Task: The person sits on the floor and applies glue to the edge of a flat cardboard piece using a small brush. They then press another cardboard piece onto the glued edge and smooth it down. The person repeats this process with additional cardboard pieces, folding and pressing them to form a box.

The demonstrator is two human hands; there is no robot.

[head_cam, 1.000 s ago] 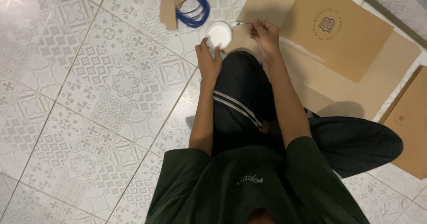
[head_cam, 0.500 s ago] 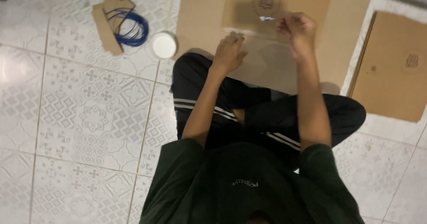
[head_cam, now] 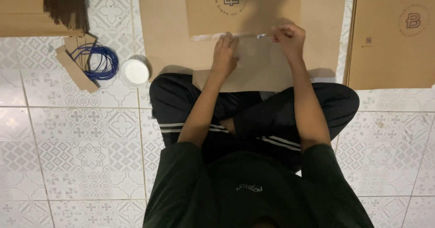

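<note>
The tape strip (head_cam: 235, 36) runs along the bottom edge of the brown paper bag (head_cam: 242, 8) lying flat on the cardboard sheet (head_cam: 167, 24) in front of the crossed legs; left hand (head_cam: 224, 56) is pressed flat on it, right hand (head_cam: 287, 40) is pinching the free end tight. I'd say keep that end taut and level with the bag's edge and smooth outward so it doesn't wrinkle. Room's okay-ish: second bag (head_cam: 394, 33) close on the right, white round tub (head_cam: 136, 71) and blue cord coil (head_cam: 97, 61) off left on the tile.
</note>
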